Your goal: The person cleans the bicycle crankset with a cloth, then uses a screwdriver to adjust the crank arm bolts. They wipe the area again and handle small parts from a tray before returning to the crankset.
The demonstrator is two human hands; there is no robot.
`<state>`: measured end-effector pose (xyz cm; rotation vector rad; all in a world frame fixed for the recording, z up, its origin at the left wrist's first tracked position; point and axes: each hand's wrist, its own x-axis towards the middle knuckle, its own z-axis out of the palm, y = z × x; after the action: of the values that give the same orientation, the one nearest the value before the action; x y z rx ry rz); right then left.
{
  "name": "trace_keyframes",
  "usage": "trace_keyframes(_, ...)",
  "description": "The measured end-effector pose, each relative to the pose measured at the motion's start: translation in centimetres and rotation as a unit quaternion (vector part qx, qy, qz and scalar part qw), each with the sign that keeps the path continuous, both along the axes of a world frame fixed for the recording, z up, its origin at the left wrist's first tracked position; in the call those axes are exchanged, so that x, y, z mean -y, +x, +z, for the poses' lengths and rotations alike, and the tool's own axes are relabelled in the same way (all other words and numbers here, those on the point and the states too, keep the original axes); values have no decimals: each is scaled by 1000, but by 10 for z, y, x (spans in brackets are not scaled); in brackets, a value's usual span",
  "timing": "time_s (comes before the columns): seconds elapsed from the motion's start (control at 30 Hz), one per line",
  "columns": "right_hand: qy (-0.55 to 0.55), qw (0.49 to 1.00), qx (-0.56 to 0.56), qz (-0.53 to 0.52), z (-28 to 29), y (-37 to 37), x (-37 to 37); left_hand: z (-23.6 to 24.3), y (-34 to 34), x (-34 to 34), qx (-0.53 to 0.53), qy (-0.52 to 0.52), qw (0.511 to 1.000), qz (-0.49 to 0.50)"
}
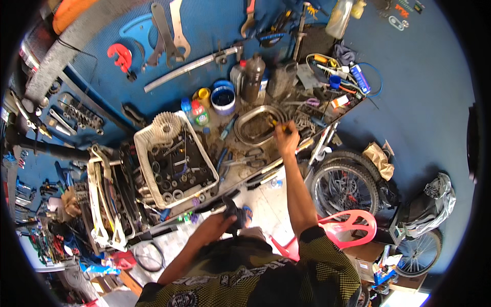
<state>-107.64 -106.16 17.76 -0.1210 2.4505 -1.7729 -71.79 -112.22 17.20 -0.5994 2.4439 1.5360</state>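
My left hand (220, 223) grips a black part (233, 211) off the table's front edge (238, 179), right hand (287, 137) pinches something yellow (274, 123) over the tray (239, 129), prob midway, neither's down yet

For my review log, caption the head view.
Right hand holds a yellow item at a metal tray; left hand grips a black item.

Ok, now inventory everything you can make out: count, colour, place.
Workbench: one, brown, centre
Oval tray: one, silver, bench centre
Basket: one, white, bench left
Small parts: many, mostly dark, in basket
Cog stack: one, pale, basket's far end
Large bottle: one, dark, behind tray
Hanging tools: several, mixed colours, along the top
Bicycle wheels: at least two, black, right
Chair: one, red, lower right
Other items: too cluttered to count
Left hand: one, bare, lower centre, gripping dark object
Right hand: one, bare, over tray, holding yellow tool
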Motion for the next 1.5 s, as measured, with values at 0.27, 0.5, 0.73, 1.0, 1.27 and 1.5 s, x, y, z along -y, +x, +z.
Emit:
trace_keyframes(0.27, -223, 886, -405, -30, 89, -29, -22, 7, 39, 30, 31, 40, 999, -8)
trace_keyframes(0.5, -226, 969, -76, -71, -49, 56, 24, -13, 115, 50, -88, 22, 990, -109)
trace_keyframes(0.73, -520, 848, 50, -85, -27, 162, -85, -26, 159, 64, -89, 50, 973, -208)
trace_keyframes(1.0, -720, 687, -22, -95, 13, 415, -266, -29, 145, -25, -140, 69, 896, -416)
trace_keyframes(1.27, -646, 610, -313, -336, 28, 777, -407, 13, 212, -211, -60, 245, 768, -589)
trace_keyframes(1.5, -548, 482, -402, -553, 18, 1043, -426, 9, 379, -358, 60, 433, 690, -577)
